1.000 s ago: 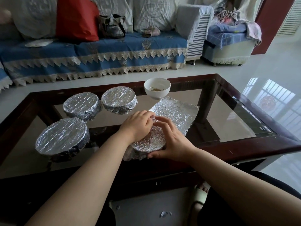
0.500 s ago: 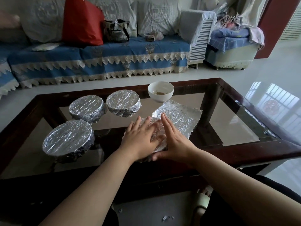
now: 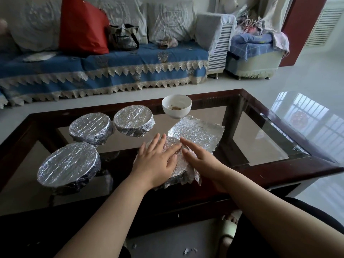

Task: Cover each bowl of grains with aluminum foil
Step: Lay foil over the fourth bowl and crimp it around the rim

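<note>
Three foil-covered bowls stand on the glass table: one at front left (image 3: 68, 164), one behind it (image 3: 90, 127) and one further right (image 3: 134, 121). A fourth bowl (image 3: 180, 175) near the front edge wears crumpled foil. My left hand (image 3: 156, 161) presses flat on its top with straight fingers. My right hand (image 3: 199, 159) rests against its right side, fingers straight. A loose foil sheet (image 3: 197, 133) lies flat just behind. An uncovered white bowl (image 3: 176, 106) with a few grains stands at the back.
The glass table has a dark wooden frame (image 3: 279, 168). A blue-covered sofa (image 3: 104, 71) with a red cushion (image 3: 81, 27) and a bag (image 3: 122, 37) stands behind. Foil scraps (image 3: 188, 250) lie on the floor by my slippered foot (image 3: 229, 228).
Both hands went from curled around the bowl's foil to flat with straight fingers on it. The view shifted slightly downward and closer.
</note>
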### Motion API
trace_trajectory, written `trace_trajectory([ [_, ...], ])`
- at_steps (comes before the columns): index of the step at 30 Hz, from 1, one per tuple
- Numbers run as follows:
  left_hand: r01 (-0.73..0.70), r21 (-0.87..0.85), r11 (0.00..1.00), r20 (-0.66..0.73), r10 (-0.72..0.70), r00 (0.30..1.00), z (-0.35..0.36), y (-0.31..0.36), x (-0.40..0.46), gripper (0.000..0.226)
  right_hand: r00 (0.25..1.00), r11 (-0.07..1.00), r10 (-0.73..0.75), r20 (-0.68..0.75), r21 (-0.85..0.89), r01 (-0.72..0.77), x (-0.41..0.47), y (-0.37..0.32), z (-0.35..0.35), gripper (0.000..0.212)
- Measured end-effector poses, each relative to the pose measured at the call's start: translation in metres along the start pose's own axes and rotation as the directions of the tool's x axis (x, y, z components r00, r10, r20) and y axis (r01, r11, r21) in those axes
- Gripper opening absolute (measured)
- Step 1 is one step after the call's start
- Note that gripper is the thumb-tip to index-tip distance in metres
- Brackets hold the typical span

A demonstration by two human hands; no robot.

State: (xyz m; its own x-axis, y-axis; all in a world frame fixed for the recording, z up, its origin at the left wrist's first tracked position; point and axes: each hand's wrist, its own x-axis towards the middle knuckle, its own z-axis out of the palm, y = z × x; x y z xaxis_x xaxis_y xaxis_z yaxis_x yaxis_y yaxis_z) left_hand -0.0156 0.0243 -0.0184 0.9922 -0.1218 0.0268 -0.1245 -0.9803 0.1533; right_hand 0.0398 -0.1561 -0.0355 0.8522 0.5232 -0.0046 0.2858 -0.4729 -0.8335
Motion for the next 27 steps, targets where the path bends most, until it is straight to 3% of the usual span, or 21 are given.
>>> trace_trajectory([
  [4,-0.023,0.019,1.000,0.013,0.023,1.000,0.000,0.000,0.000,0.048,0.996,0.971,0.078,0.034,0.225,-0.084,0.002,0.001,0.002,0.050],
  [9,-0.015,0.049,0.999,0.039,0.013,0.999,0.001,0.000,0.002,0.050,0.950,0.826,0.286,0.123,0.472,-0.309,0.005,0.009,-0.002,0.087],
  [11,-0.009,0.053,0.999,0.042,0.007,0.999,0.001,0.000,0.001,0.050,0.938,0.763,0.291,0.187,0.547,-0.345,0.008,0.013,-0.003,0.089],
  [14,-0.002,0.053,0.999,0.044,0.000,0.999,0.001,-0.001,0.002,0.050,0.937,0.695,0.264,0.230,0.628,-0.350,0.010,0.013,-0.004,0.077],
  [18,0.003,0.050,0.999,0.046,-0.005,0.999,0.000,0.000,0.002,0.058,0.941,0.575,0.258,0.218,0.749,-0.331,0.008,0.008,-0.002,0.041],
  [27,-0.004,0.063,0.998,0.033,0.002,0.999,0.003,0.000,0.002,0.050,0.947,0.564,0.293,0.130,0.776,-0.281,0.011,0.006,0.001,0.014],
])
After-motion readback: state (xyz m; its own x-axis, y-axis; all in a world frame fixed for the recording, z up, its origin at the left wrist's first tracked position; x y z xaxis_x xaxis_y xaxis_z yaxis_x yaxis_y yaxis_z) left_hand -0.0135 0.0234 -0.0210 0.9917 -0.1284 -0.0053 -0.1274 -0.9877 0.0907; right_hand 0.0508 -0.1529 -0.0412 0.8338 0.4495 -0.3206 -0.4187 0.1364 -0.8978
